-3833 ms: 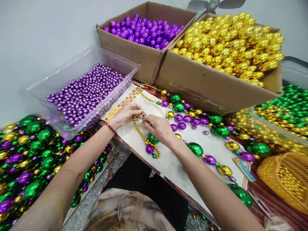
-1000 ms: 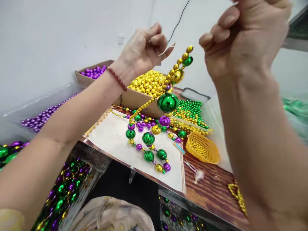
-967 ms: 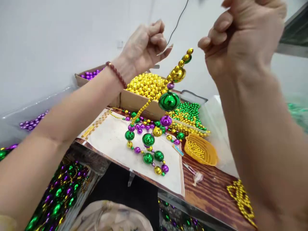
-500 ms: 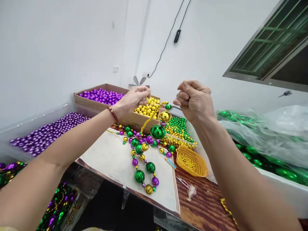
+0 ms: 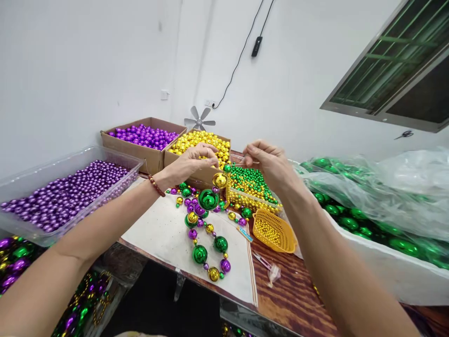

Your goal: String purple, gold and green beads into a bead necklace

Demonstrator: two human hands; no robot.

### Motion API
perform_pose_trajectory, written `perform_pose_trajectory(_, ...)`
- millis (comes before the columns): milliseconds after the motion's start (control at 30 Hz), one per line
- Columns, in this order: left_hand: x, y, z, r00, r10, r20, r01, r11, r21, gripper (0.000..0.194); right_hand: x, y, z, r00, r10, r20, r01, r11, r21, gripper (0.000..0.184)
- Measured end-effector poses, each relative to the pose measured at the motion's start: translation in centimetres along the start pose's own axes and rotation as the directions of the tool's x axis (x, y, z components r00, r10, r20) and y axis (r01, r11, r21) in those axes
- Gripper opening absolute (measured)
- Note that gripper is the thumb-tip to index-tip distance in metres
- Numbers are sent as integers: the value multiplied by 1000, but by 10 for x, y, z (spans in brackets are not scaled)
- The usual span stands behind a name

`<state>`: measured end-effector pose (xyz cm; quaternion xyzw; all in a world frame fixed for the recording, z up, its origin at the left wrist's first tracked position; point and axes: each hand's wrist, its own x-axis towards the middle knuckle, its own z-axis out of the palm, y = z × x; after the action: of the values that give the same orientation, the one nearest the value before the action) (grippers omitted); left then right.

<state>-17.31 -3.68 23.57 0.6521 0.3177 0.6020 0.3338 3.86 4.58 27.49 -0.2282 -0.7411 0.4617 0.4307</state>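
Observation:
My left hand (image 5: 199,158) is raised above the table with its fingers pinched at the upper end of a bead necklace (image 5: 209,199). Green, gold and purple beads of mixed sizes hang from it, and its lower loop lies on a white cloth (image 5: 154,229). To the right, my right hand (image 5: 264,157) has thumb and fingers closed on a thin thread, which shows faintly beside a small green bead (image 5: 227,168) between the hands. The fingertips partly hide the thread.
Purple beads fill a cardboard box (image 5: 135,149) and a clear tub (image 5: 79,224); gold beads fill another box (image 5: 175,161). A yellow basket (image 5: 289,241), a blue-labelled stick (image 5: 244,234) and tweezers (image 5: 263,261) lie right. Bagged green balls (image 5: 351,223) stand far right.
Both hands have come lower, and my right hand has moved left, nearer my left. The hanging upper beads have shifted left and slightly down. The view has also shifted slightly.

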Motion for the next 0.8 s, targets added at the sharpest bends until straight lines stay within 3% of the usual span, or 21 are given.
perform_pose_trajectory(67,-1,-6,8,998,-66,-20,57,955,-290,20,-4,7,9,997,38,68,-40,999,15,29)
perform_pose_trajectory(133,-1,-15,17,984,-171,-40,125,840,-528,25,-8,14,19,990,71,121,-73,997,13,30)
perform_pose_trajectory(200,0,-24,26,955,-267,-130,127,762,-635,28,-11,22,28,983,99,153,-95,995,-34,27)
perform_pose_trajectory(300,1,-38,35,892,-350,-287,87,755,-650,32,-13,30,36,979,104,178,-53,961,-270,19)
perform_pose_trajectory(367,1,-44,37,858,-374,-352,70,765,-641,32,-12,33,39,977,68,201,50,846,-531,19)
perform_pose_trajectory(433,0,-48,37,834,-390,-390,69,775,-628,32,-11,33,40,972,56,229,145,623,-768,23)
perform_pose_trajectory(500,-1,-52,33,817,-393,-421,65,789,-611,31,-11,35,39,967,60,248,198,435,-879,25)
perform_pose_trajectory(533,-2,-53,30,810,-392,-436,60,795,-604,30,-12,36,38,968,57,246,204,392,-897,25)
perform_pose_trajectory(600,-3,-57,25,802,-385,-457,47,804,-593,30,-13,41,34,973,18,229,200,424,-883,22)
perform_pose_trajectory(700,-4,-63,18,794,-399,-458,64,804,-591,27,-13,47,27,966,-99,237,243,652,-718,16)
perform_pose_trajectory(800,-5,-66,15,788,-433,-437,80,776,-626,25,-9,45,27,962,-179,207,252,876,-412,17)
